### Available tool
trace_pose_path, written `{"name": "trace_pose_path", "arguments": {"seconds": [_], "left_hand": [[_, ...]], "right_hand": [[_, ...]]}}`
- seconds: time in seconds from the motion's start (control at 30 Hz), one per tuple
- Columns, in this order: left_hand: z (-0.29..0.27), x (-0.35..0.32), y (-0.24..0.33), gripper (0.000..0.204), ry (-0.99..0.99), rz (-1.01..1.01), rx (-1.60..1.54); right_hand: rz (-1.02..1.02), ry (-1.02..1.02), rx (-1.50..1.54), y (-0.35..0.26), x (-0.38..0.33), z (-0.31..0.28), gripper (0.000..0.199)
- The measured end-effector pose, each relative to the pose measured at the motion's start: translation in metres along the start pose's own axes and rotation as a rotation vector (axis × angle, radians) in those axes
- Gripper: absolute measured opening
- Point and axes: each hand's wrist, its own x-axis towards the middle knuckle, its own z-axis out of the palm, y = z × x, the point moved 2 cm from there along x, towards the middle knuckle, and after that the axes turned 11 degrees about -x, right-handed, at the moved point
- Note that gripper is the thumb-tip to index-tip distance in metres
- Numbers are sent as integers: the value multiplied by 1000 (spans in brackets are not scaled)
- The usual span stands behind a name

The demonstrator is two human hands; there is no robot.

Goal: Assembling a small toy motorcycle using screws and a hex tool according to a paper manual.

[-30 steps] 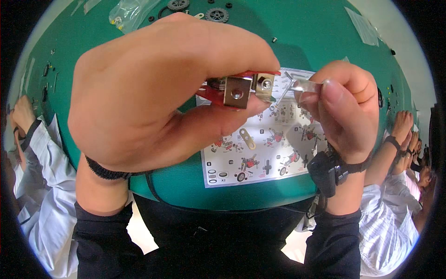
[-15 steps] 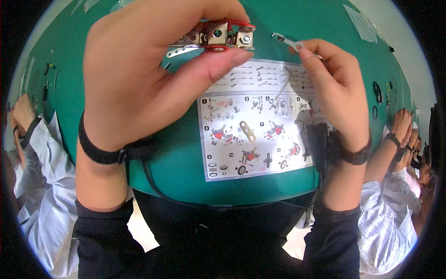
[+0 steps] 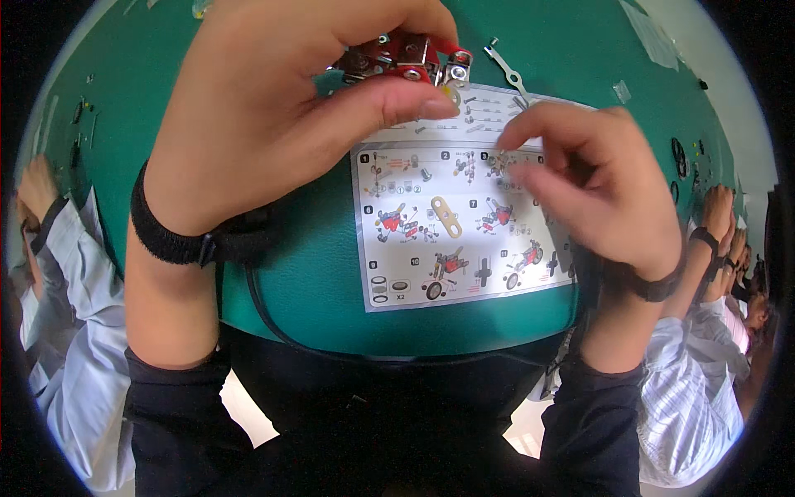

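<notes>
1. Left hand [image 3: 277, 108]: one, raised above the desk [image 3: 306, 319]; thumb and fingers pinching the metal assembly; black strap at the wrist.
2. Metal assembly [image 3: 411, 60]: red plates with silver brackets and bolts; held in the left hand, over the far edge of the sheet; its near end partly covered by the hand.
3. Right hand [image 3: 600, 186]: one, slightly blurred, above the right part of the sheet; thumb and forefinger parted, remaining fingers curled; dark band at the wrist.
4. Wrench [image 3: 507, 70]: silver, flat, slanting; just beyond the right forefinger, right of the assembly.
5. Bolt [image 3: 494, 41]: small, silver; beside the wrench's far end.
6. Instruction sheet [image 3: 468, 282]: white, printed with assembly drawings; flat on the green desk, beneath both hands.
7. Link plate [image 3: 445, 217]: tan, rounded ends; lying on the sheet, between the hands.
8. Clear plastic bag [image 3: 650, 37]: far right of the desk.
</notes>
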Motion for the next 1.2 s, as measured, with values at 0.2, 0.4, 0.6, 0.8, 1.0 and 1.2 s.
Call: {"name": "trace_pose_path", "arguments": {"seconds": [0.2,0.4,0.6,0.8,1.0,1.2], "left_hand": [[-3,-3,5,29,-26,-95,0],[-5,-8,0,29,-30,-159,-27],[-13,-7,-1,37,-139,-263,-232],[2,-8,5,41,-60,-523,-595],[3,-9,-6,39,-10,-512,-855],[4,-10,0,30,60,-383,-733]], "right_hand": [[-96,-14,-73,4,9,22,16],[-72,-75,-64,-23,8,28,16],[-187,-22,-189,-33,6,38,15],[-105,-110,-216,-29,2,36,11],[-29,227,-198,-22,5,16,8],[99,518,71,-34,4,16,22]]}}
